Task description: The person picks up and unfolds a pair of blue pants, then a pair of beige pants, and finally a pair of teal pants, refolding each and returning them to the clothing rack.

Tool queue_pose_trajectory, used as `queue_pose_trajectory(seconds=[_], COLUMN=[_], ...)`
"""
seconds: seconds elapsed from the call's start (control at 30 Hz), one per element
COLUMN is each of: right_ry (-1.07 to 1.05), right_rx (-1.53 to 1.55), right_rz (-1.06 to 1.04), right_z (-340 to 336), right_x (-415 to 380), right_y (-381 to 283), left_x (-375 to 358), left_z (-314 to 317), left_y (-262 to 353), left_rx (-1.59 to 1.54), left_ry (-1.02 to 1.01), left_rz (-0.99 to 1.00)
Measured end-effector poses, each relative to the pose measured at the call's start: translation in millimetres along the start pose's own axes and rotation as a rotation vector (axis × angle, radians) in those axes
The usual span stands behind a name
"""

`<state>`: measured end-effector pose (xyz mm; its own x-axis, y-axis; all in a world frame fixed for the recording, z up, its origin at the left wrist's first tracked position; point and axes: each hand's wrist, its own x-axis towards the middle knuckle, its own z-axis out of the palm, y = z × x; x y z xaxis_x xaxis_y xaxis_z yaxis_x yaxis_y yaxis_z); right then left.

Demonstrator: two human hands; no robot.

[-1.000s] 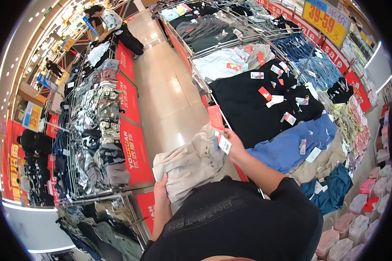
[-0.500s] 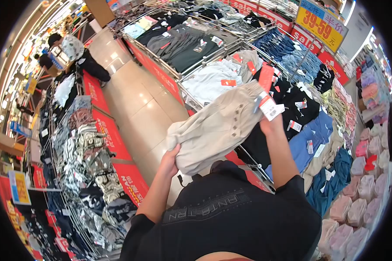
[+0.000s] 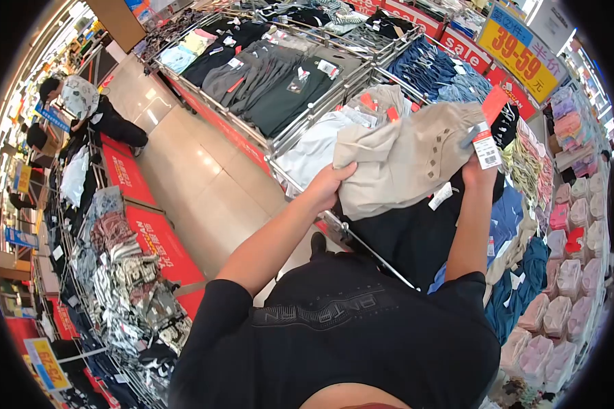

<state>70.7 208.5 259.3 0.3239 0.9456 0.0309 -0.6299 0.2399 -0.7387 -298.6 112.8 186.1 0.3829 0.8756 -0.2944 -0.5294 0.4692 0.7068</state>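
Observation:
A beige garment (image 3: 402, 163) with a row of small dark diamond marks is stretched between my two hands, above the clothes bin. My left hand (image 3: 333, 185) pinches its lower left end, where the cloth is folded over. At the waistband end my right hand (image 3: 479, 170) is closed on it, the fingers partly behind the cloth. A white price tag (image 3: 486, 148) and a red tag (image 3: 494, 103) stick out by my right hand. Under the garment lie white clothes (image 3: 314, 146) and black clothes (image 3: 402, 238).
Metal-railed bins hold dark trousers (image 3: 280, 75) and blue jeans (image 3: 436, 71). A yellow price sign (image 3: 518, 49) stands at the upper right. Across the tiled aisle (image 3: 191, 157), a person (image 3: 82, 99) leans at another rack with patterned clothes (image 3: 126, 273). Wrapped pink packs (image 3: 559, 313) fill the right side.
Both hands have carried the beige garment to the right and slightly up, from beside the aisle to over the bin. The view has shifted too.

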Motion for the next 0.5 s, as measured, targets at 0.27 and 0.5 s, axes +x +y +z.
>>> queue_pose_trajectory(seconds=[0.27, 0.5], right_ry=[-0.432, -1.093], right_rx=[0.134, -0.498], right_rz=[0.468, 0.955], right_z=[112.5, 153.1], right_x=[-47.1, -163.7], right_y=[79.7, 191.0], left_x=[53.8, 89.3], left_z=[-214.9, -168.8], left_y=[-19.6, 71.6], left_rx=[0.567, 0.596], left_ry=[0.546, 0.214], left_rz=[-0.260, 0.218])
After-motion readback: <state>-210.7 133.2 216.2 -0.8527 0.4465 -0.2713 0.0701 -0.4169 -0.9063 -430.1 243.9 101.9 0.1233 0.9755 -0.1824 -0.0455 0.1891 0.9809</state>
